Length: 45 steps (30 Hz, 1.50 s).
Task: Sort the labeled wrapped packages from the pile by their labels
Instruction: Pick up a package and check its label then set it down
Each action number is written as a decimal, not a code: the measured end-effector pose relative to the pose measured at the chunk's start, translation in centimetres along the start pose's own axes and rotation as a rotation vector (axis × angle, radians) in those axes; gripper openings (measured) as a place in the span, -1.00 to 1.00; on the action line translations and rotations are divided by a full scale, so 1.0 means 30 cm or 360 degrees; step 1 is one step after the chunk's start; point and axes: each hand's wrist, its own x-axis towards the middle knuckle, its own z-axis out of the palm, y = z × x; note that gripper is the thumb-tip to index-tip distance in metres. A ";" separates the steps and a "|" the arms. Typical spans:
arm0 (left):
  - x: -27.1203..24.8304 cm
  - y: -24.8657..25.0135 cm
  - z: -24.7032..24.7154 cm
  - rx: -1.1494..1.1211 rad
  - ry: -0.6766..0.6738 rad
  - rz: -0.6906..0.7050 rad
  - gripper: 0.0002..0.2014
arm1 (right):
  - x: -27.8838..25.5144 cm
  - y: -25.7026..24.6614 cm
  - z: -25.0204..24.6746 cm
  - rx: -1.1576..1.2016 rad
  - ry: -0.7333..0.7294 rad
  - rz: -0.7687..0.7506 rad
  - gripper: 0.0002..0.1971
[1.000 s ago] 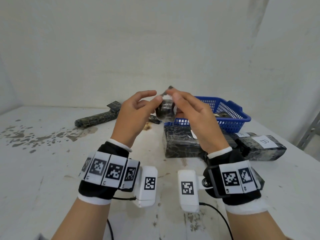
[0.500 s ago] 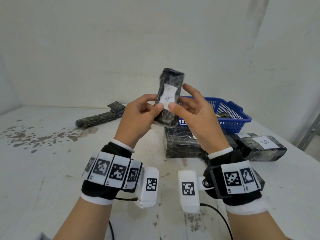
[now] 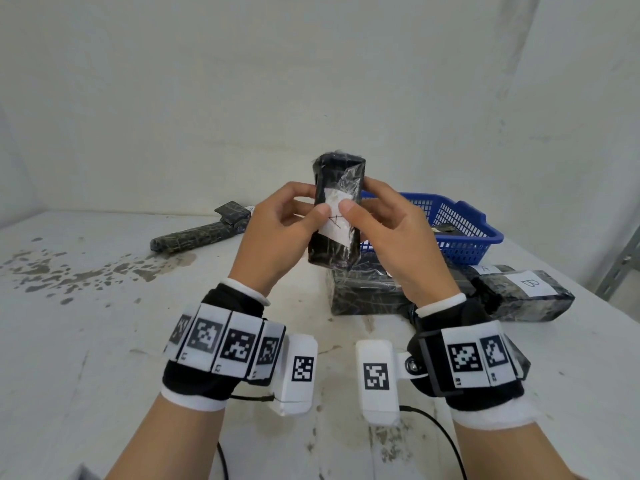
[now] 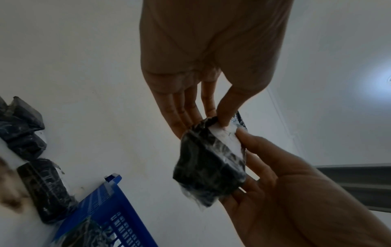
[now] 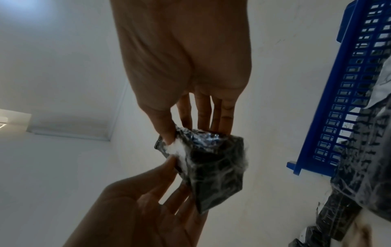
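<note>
I hold a black plastic-wrapped package (image 3: 341, 174) upright at chest height above the table, its white label marked "A" (image 3: 337, 226) facing me. My left hand (image 3: 311, 200) grips its left side, thumb on the label. My right hand (image 3: 362, 199) grips the right side, thumb also on the label. The left wrist view shows the package (image 4: 209, 173) pinched between thumb and fingers (image 4: 190, 117). The right wrist view shows the same package (image 5: 215, 175). Below lie a large wrapped package (image 3: 363, 292), one labelled "B" (image 3: 523, 294) and one labelled "A" (image 3: 485, 269).
A blue plastic basket (image 3: 464, 220) stands at the back right with a wrapped package inside. A long wrapped roll (image 3: 194, 237) and a small wrapped package (image 3: 232, 211) lie at the back left. Dark stains (image 3: 86, 271) mark the white table on the left. A wall stands behind.
The package was turned from end-on to upright, so its "A" label now faces me. Both thumbs have moved onto the label and the right fingers have closed on its side.
</note>
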 end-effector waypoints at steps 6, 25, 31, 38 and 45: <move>-0.008 0.007 0.002 0.0053 0.0027 0.0053 -0.93 | -0.002 -0.005 -0.001 -0.0031 -0.0007 0.0003 -0.67; -0.016 0.023 0.007 -0.0244 -0.0014 -0.0078 -0.80 | -0.013 -0.027 -0.004 0.0182 -0.0014 0.0072 -0.84; -0.013 0.016 0.004 -0.0164 0.0026 -0.0003 -0.78 | -0.012 -0.029 -0.004 0.0178 -0.0092 0.0046 -0.79; 0.004 -0.001 -0.015 0.0023 -0.0078 0.0040 -0.82 | -0.017 -0.043 -0.034 0.0416 -0.0162 0.0004 -0.62; 0.003 -0.003 -0.032 -0.0111 -0.0046 -0.0171 -0.57 | -0.006 -0.049 -0.069 0.0878 -0.0036 0.0079 -0.74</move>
